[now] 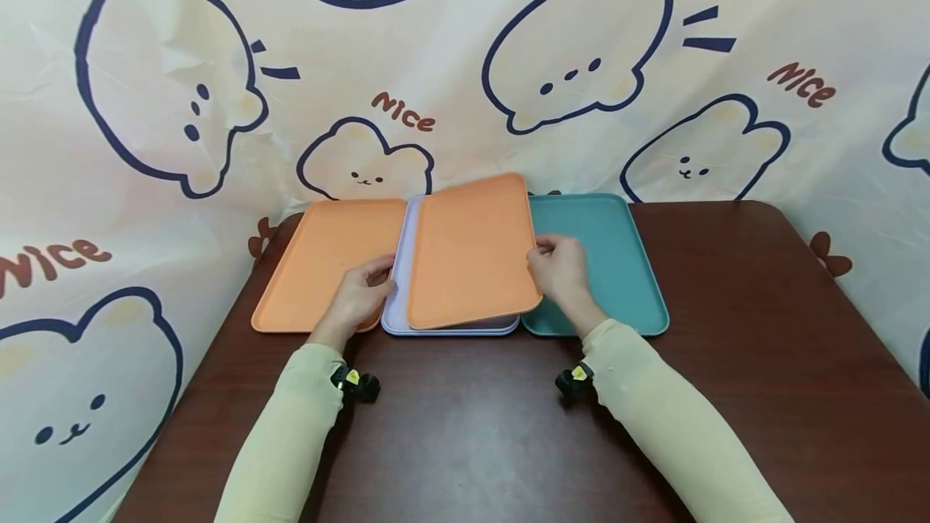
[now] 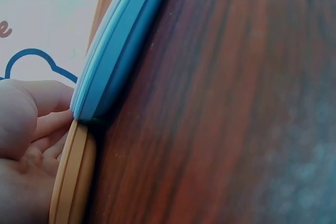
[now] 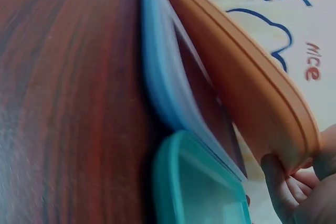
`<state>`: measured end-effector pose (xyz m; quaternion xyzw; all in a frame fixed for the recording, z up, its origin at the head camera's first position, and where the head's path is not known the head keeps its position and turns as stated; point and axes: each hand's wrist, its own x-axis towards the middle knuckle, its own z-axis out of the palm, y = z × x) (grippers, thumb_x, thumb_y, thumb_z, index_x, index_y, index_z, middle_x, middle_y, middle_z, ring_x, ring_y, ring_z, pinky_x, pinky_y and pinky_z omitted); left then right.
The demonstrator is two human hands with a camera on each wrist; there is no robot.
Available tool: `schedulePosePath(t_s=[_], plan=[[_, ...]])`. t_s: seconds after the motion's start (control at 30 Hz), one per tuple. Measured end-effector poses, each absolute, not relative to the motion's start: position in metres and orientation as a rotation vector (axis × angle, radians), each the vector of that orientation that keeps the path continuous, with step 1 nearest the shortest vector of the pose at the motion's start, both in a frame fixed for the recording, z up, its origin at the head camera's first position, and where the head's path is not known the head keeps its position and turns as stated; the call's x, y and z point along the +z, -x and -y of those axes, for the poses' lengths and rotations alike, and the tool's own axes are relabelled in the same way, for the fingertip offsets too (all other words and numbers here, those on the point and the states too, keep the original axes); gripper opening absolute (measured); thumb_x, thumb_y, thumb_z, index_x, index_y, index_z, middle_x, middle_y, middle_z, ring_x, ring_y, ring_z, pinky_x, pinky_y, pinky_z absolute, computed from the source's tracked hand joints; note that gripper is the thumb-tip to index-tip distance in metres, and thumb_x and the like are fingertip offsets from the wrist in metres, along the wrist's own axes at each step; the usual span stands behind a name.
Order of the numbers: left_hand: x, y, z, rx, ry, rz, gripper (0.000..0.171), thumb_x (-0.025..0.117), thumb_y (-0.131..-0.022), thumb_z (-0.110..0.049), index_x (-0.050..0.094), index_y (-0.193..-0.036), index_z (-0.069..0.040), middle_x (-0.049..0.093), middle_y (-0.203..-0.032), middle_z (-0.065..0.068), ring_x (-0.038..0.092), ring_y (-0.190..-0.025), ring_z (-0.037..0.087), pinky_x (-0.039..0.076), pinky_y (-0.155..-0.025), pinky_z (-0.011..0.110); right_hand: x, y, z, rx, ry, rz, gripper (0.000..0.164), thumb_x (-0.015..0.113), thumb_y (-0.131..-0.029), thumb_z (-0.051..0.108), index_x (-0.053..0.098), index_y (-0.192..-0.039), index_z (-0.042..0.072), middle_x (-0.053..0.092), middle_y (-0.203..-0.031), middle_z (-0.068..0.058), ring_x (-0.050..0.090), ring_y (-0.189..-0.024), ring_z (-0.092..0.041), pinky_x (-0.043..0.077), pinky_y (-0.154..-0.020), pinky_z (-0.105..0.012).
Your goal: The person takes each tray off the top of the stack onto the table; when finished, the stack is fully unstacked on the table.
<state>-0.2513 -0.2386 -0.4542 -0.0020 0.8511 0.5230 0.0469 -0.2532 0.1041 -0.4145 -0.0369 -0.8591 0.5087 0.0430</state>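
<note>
Over the lavender tray (image 1: 398, 309), which the left hand (image 1: 358, 293) touches, grip unclear, the right hand (image 1: 563, 269) pinches a tilted orange tray (image 1: 472, 253).

Pale yellow-green sleeves (image 1: 279, 434), black wrist cameras (image 1: 369, 388)
Plain long sleeves ending at wrists; each camera small, black, rounded, with a bright yellow marking (image 1: 579, 373).

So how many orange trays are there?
2 that I can see: one orange tray lies at the left; another orange tray, in the right hand, tilts over the lavender tray. More could be hidden underneath.
</note>
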Motion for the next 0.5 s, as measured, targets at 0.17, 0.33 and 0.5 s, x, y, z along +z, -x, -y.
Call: schedulePosePath(t_s=[0.17, 0.33, 0.5], plan=[[-0.454, 0.25, 0.24, 1.573, 0.034, -2.589, 0.054, 0.059, -0.106, -0.003, 0.05, -0.159, 0.001, 0.044, -0.17, 0.018, 0.043, -0.158, 0.037, 0.038, -0.13, 0.049, -0.41, 0.25, -0.129, 1.613, 0.147, 2.596, 0.039, 0.057, -0.1, 0.011, 0.075, -0.133, -0.001, 0.077, -0.115, -0.023, 0.071, -0.091, -0.028, 0.054, -0.067, -0.024], [-0.455, 0.25, 0.241, 1.549, 0.046, -2.594, 0.054, 0.06, -0.107, -0.005, 0.051, -0.16, -0.002, 0.045, -0.17, 0.017, 0.044, -0.157, 0.036, 0.039, -0.129, 0.05, -0.408, 0.243, -0.16, 1.683, 0.186, 2.587, 0.039, 0.057, -0.106, 0.016, 0.073, -0.138, 0.003, 0.075, -0.124, -0.025, 0.07, -0.093, -0.022, 0.056, -0.069, -0.021], [-0.453, 0.25, 0.241, 1.53, 0.045, -2.588, 0.054, 0.059, -0.107, -0.007, 0.05, -0.16, -0.002, 0.044, -0.171, 0.017, 0.043, -0.158, 0.036, 0.039, -0.129, 0.05, -0.402, 0.233, -0.191, 1.747, 0.283, 2.54, 0.04, 0.059, -0.109, 0.02, 0.069, -0.144, 0.005, 0.071, -0.131, -0.025, 0.07, -0.093, -0.014, 0.059, -0.071, -0.019]])
